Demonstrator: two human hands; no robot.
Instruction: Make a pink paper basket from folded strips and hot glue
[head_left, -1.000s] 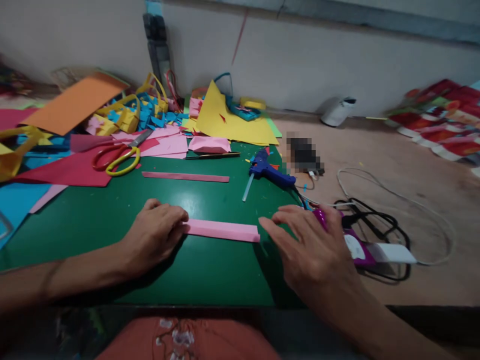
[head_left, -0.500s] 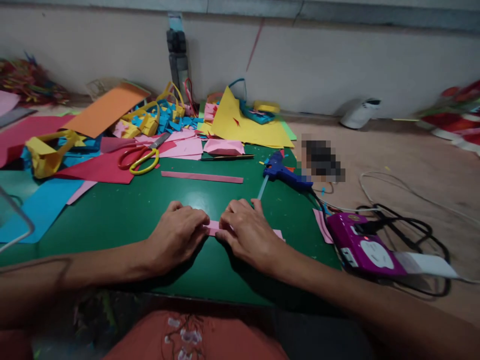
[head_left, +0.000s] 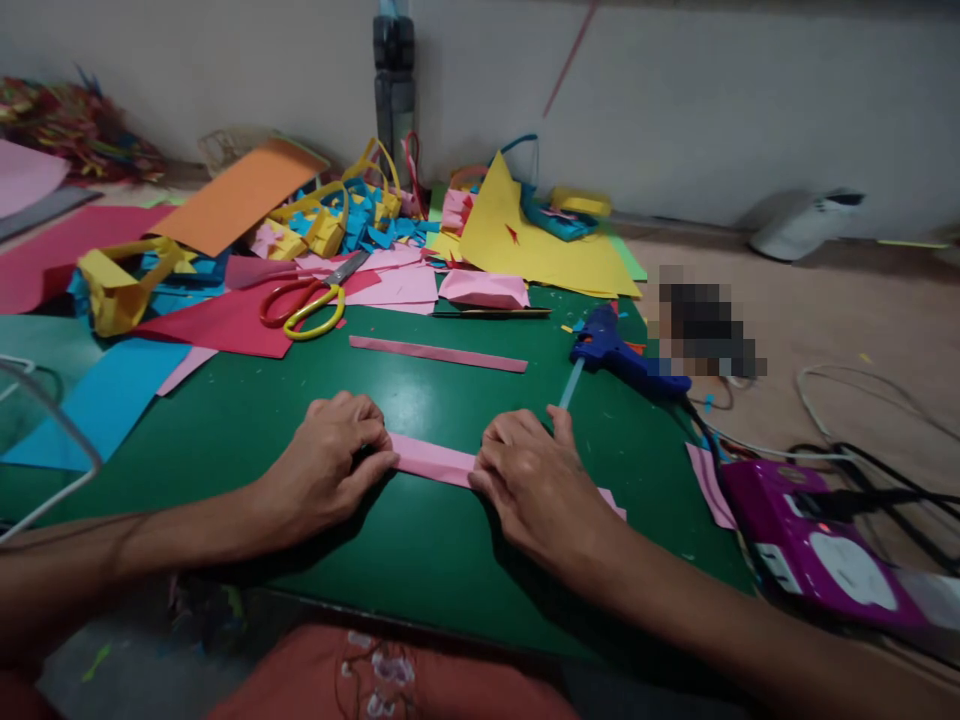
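Observation:
A pink paper strip with a lengthwise crease lies on the green tabletop between my hands. My left hand pinches its left end between thumb and fingers. Farther along the strip, my right hand grips it with the fingertips, and the strip's right end pokes out past the palm. Beyond my hands rests a narrow folded pink strip. A blue glue gun with a pale glue stick lies just past my right hand.
Red-and-yellow scissors lie on red paper at the left. Yellow card, an orange sheet and small paper baskets crowd the back. A purple power strip with black cables stands at the right. Blue paper lies at the left edge.
My hands have moved apart along the pink strip, so more of it shows between them. The camera view has shifted, and the surroundings appear farther right.

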